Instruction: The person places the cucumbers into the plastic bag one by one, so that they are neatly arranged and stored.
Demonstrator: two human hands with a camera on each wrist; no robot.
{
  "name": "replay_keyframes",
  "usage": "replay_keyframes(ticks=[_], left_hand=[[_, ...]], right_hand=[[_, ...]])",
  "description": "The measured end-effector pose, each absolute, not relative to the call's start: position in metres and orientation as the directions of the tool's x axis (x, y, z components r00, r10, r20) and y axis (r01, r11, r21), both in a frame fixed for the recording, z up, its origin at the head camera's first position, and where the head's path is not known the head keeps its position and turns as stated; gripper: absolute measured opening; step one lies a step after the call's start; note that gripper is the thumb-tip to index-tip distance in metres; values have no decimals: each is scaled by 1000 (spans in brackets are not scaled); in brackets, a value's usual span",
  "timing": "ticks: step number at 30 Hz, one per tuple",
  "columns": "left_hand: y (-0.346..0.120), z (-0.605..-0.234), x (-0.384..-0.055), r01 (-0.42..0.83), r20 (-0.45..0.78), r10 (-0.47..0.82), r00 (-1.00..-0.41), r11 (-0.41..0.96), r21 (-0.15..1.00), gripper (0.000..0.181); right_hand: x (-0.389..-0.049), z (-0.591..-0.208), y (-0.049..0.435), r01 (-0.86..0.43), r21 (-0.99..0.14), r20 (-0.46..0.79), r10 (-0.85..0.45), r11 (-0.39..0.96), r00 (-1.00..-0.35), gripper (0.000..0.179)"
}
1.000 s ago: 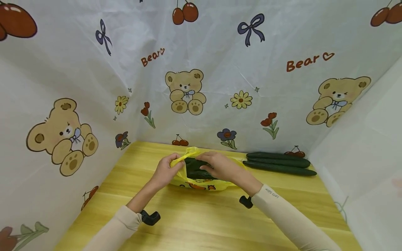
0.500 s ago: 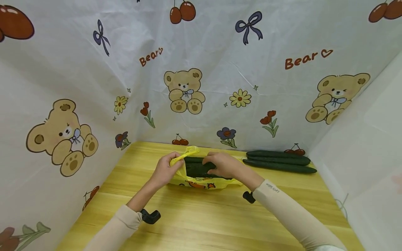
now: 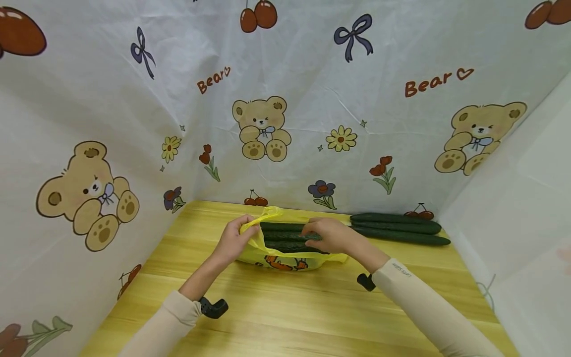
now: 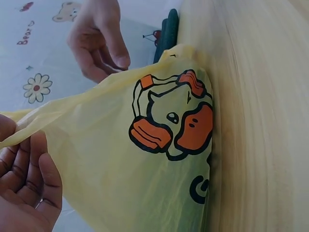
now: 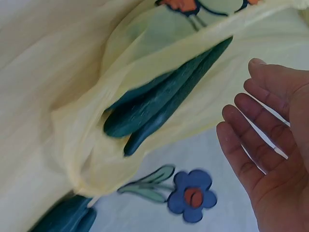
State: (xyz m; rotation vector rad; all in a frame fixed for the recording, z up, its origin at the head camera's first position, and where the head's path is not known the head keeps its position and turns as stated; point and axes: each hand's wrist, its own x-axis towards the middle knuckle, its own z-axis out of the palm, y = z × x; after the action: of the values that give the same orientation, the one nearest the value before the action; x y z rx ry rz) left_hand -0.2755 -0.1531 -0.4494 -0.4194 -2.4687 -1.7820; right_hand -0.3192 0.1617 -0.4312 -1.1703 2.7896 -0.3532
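My left hand [image 3: 234,240] pinches the handle of a thin yellow plastic bag [image 4: 96,145], pulling that side up. Inside the bag's gaping mouth, three dark green cucumbers [image 5: 154,104] lie side by side, seen in the right wrist view. My right hand [image 3: 336,237] hovers over the right part of the opening with nothing in it, its fingers [image 5: 241,159] relaxed and apart from the cucumbers. On its front the bag carries an orange and black cartoon print [image 4: 169,116].
To the right of the bag, three more cucumbers [image 3: 397,229] lie together on the wood-grain table [image 3: 276,317] by the back wall. Sheeting with bear prints [image 3: 263,130] encloses the table at the back and left; a plain white wall [image 3: 526,213] stands on the right.
My right hand has drawn back to the right and lifted off the cucumbers in the bag, uncovering more of them. The left hand keeps its grip on the bag handle.
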Motion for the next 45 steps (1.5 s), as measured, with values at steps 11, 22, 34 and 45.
replay_keyframes(ticks=[11, 22, 34, 45], left_hand=[[-154, -451, -273, 250, 207, 176, -962, 280, 927, 18], [-155, -453, -271, 265, 220, 187, -958, 271, 925, 20], [-151, -458, -274, 261, 211, 202, -957, 271, 927, 25], [-147, -451, -273, 264, 214, 195, -957, 286, 921, 22]], right_hand=[[-316, -430, 237, -619, -241, 36, -630, 748, -776, 23], [-327, -446, 329, -497, -282, 64, -501, 821, -863, 26], [-327, -477, 418, -296, -304, 43, -297, 906, -954, 35], [-320, -522, 471, -161, -276, 54, -152, 947, -987, 70]])
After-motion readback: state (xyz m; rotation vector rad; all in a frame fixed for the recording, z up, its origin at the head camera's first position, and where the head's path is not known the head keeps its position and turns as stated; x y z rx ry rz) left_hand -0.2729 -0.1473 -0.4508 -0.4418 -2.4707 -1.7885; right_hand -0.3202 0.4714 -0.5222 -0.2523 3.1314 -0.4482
